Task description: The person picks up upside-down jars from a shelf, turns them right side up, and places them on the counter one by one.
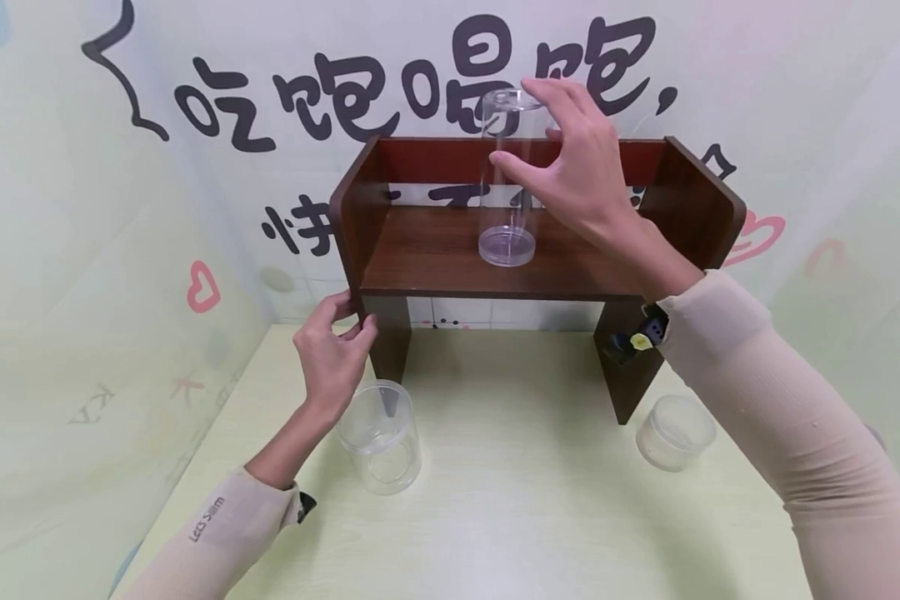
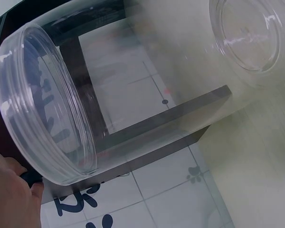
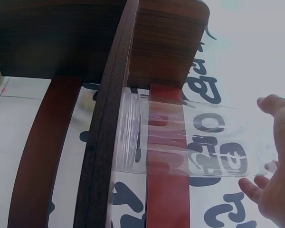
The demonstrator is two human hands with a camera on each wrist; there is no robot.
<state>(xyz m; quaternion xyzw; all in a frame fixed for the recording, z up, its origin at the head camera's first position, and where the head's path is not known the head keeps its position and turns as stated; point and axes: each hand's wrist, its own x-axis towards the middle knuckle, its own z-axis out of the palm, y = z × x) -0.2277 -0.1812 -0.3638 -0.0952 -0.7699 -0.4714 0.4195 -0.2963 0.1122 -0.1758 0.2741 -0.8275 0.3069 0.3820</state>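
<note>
A tall clear jar (image 1: 501, 204) stands upside down, lid end down, on the upper board of a dark brown wooden shelf (image 1: 427, 250). My right hand (image 1: 588, 171) is at the jar's upper end, thumb and fingers spread to either side of it. In the right wrist view, small gaps show between the fingertips (image 3: 249, 187) and the jar's wall. At the shelf's left side panel, my left hand (image 1: 332, 350) grips the edge between thumb and fingers. Just below that hand, a wide clear jar (image 1: 386, 467) rests on the table, its round rim facing up.
A short clear jar (image 1: 675, 433) sits on the table, right of the shelf's right leg (image 1: 621, 392). The pale table (image 1: 495, 500) extends in front of the shelf. Behind stands a light wall covering (image 1: 232, 192) with large black characters.
</note>
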